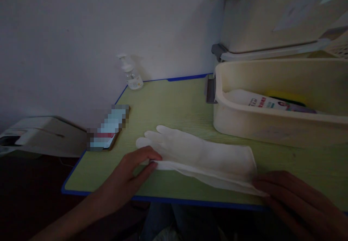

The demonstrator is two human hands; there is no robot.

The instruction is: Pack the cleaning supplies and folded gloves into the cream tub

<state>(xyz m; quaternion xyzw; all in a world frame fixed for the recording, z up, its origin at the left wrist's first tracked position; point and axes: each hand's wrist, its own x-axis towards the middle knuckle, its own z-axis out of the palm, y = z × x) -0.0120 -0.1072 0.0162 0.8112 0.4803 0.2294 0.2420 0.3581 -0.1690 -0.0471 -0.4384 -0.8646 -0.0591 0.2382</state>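
A long white rubber glove (pixel 201 154) lies across the front of the green table, its fingers to the left and its cuff to the right. My left hand (pixel 136 172) pinches the glove's near edge just below its fingers, between thumb and forefinger. At the cuff's near corner my right hand (pixel 296 197) is closed on the glove's edge. Between the two hands that near edge runs as a folded, slightly lifted strip. Whether there is one glove or two stacked, I cannot tell.
A cream plastic bin (pixel 261 125) at the right holds a white bottle (pixel 255 99) and a yellow-green sponge (pixel 288 97). A pump bottle (pixel 133 77) stands by the wall. A phone (pixel 108 128) lies at the table's (pixel 174 103) left edge, beside a white box-shaped object (pixel 46 135).
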